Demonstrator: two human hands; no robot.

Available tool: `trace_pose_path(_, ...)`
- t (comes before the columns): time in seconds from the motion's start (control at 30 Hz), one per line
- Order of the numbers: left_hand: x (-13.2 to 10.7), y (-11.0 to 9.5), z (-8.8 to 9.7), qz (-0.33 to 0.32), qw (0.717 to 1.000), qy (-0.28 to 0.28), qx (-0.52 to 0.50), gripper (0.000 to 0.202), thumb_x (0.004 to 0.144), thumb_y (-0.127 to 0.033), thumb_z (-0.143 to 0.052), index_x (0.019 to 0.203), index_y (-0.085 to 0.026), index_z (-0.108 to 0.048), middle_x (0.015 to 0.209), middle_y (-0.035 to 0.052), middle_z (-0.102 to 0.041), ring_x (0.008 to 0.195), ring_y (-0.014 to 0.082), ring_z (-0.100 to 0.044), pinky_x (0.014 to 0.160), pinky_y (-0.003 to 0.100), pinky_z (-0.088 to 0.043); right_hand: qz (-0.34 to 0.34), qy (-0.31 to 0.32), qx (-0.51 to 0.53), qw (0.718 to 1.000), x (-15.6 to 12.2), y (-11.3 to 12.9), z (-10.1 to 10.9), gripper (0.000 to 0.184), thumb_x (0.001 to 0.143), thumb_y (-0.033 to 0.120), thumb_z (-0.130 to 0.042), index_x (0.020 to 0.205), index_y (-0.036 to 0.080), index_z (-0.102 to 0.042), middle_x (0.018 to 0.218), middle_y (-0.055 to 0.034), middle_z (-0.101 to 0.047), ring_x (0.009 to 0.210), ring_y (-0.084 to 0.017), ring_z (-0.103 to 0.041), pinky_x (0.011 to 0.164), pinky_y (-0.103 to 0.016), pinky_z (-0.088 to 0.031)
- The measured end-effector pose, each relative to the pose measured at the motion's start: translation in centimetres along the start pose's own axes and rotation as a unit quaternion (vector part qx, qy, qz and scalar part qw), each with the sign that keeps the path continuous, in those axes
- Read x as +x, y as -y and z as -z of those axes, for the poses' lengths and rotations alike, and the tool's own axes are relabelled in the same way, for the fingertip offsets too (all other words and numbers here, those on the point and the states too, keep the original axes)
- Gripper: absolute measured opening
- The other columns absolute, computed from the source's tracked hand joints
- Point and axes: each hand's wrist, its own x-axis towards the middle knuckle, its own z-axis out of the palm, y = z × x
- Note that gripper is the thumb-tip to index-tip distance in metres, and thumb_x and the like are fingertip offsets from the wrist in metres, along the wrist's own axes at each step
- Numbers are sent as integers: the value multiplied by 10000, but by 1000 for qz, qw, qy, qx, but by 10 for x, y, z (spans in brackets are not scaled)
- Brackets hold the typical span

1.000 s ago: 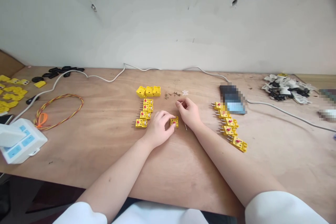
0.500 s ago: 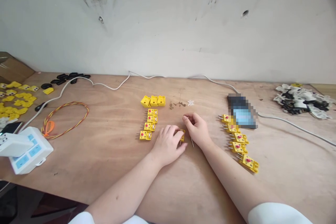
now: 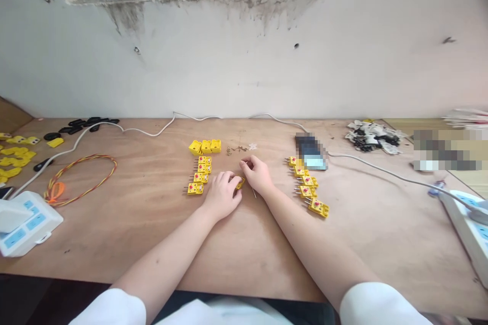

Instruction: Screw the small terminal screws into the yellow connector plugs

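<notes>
Holding a yellow plug (image 3: 240, 183) with your left hand (image 3: 223, 195), fingers curled over it; your right hand (image 3: 257, 174) pinches narrow (anything held too small to tell), just above 1 thin pin (image 3: 253, 192).

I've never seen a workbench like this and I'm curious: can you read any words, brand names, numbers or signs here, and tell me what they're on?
Nothing can be read for certain.
Yellow two-pin connectors: red dots; any markings too small to read.
White box with blue panels: too small to read.
Dark device: blurred out.
</notes>
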Motion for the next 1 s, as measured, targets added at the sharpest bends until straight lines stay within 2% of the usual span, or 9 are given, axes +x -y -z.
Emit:
trace_pose_path(0.27, 3, -10, 3, -8, 999, -6, 36, 231, 883, -213, -584, 1103, -230, -651, 1130, 93, -606, 1082, 276, -551, 938, 434, -436, 7, -6, 17, 1000, 5, 5, 4, 283, 872, 454, -533, 922, 223, -689, 780, -22, -690, 742, -198, -623, 730, -329, -478)
trace_pose_path(0.43, 2, -10, 5, -11, 998, -9, 56, 255, 884, -194, -566, 1117, -239, -660, 1157, 105, -647, 1118, 293, -552, 975, 470, -395, 11, -11, 15, 1000, 11, 1, 1, 282, 877, 449, -527, 907, 218, -685, 789, -26, -693, 742, -194, -617, 723, -318, -469)
trace_pose_path(0.6, 2, -5, 5, -14, 996, -14, 83, 345, 894, -158, -521, 1215, -210, -639, 1209, 135, -669, 1180, 312, -532, 1006, 506, -366, 14, -6, -2, 1000, 15, -2, -5, 261, 874, 439, -536, 906, 230, -688, 791, -16, -692, 745, -186, -615, 740, -309, -468)
trace_pose_path(0.8, 6, 1, 6, 2, 988, -7, 155, 369, 890, -131, -502, 1216, -224, -649, 1318, 141, -617, 1281, 332, -454, 1032, 529, -331, 13, 0, -29, 1000, 18, -2, -7, 241, 887, 427, -530, 908, 241, -682, 803, -11, -700, 743, -181, -621, 727, -295, -470)
trace_pose_path(1.0, 23, 21, 14, 3, 977, 22, 212, 339, 889, -67, -451, 1123, -203, -654, 1144, 154, -654, 1129, 322, -517, 980, 528, -351, 20, 15, -53, 998, 17, -1, -9, 235, 897, 427, -531, 917, 244, -679, 823, -13, -704, 764, -182, -624, 733, -294, -463)
